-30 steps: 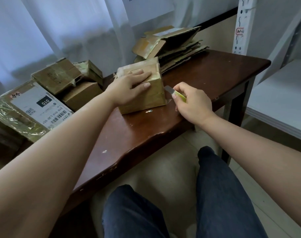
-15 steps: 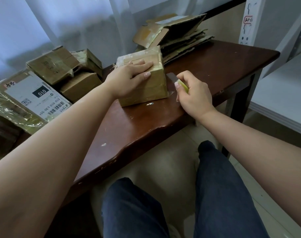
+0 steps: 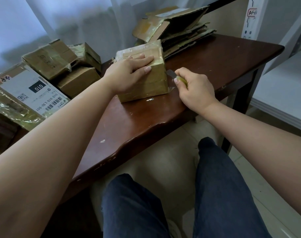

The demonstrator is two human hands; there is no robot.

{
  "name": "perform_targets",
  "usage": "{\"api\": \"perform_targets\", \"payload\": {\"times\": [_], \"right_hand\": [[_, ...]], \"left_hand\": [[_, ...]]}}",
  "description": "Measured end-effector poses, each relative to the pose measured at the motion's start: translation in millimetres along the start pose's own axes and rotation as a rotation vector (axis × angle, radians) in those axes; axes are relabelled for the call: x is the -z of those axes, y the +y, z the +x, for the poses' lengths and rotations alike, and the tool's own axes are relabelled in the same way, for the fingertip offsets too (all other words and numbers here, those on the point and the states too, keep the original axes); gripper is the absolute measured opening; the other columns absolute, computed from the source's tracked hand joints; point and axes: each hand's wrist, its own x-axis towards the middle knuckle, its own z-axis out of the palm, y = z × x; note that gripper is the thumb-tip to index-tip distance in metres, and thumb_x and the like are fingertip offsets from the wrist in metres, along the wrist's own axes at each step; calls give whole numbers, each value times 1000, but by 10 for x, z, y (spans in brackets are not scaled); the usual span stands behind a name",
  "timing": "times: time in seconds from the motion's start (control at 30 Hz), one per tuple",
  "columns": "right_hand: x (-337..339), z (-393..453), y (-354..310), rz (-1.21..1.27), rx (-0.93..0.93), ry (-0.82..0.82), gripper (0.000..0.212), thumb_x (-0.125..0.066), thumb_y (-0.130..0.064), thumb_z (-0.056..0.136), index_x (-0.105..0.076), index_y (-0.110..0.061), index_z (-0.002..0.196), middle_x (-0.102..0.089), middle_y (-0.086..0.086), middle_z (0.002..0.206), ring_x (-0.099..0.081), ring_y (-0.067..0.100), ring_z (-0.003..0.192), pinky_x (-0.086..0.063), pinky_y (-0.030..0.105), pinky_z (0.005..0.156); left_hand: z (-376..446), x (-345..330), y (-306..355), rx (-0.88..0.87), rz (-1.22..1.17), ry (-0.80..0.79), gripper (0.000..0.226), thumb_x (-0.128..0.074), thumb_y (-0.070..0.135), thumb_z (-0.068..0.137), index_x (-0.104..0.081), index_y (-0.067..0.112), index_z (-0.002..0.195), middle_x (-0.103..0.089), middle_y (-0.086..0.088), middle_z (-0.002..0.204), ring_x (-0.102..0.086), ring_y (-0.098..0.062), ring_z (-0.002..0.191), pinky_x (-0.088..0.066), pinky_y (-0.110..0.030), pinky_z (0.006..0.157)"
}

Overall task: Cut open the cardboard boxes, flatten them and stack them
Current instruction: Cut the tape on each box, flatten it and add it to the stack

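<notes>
A small taped cardboard box stands on the dark wooden table. My left hand lies flat on its top, fingers straight, pressing it down. My right hand grips a yellow-handled utility knife just right of the box. The blade tip touches the box's right edge near the top corner. Behind the box lies a stack of flattened cardboard.
Several closed boxes are piled at the left, the nearest a large one with a white shipping label. White metal shelving stands at the right. My knees are under the table's front edge.
My right hand has brought the knife closer to the box, so the blade now meets its right edge. The left hand still presses on the box top.
</notes>
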Motion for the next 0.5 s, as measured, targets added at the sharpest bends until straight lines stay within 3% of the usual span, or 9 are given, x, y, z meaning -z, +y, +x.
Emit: {"api": "perform_targets", "payload": {"times": [0.13,0.3,0.5], "right_hand": [[19,-19,20,-99,26,-23,25,-46,-24,97,-56,-21,119,-68,7,92,-61,35,86,-45,36,69],[41,-36,11,-201,38,-74,27,-44,-24,98,-55,-21,123,-68,12,96,-61,39,89,-40,35,68],[124,-23,-42,-309,-2,-206,26,-43,-24,97,-58,-21,119,-66,12,107,-59,38,97,-42,38,74]], "left_hand": [[-4,21,14,-3,-7,-3,43,-37,53,99,-36,48,142,-32,10,155,-23,-18,146,-21,-45,118],[-10,55,46,-9,-24,-17,43,-39,49,100,-39,44,143,-33,7,154,-25,-14,145,-20,-39,118],[-23,72,54,2,-28,-42,44,-40,48,100,-38,42,143,-33,6,155,-24,-14,145,-18,-42,119]]}}
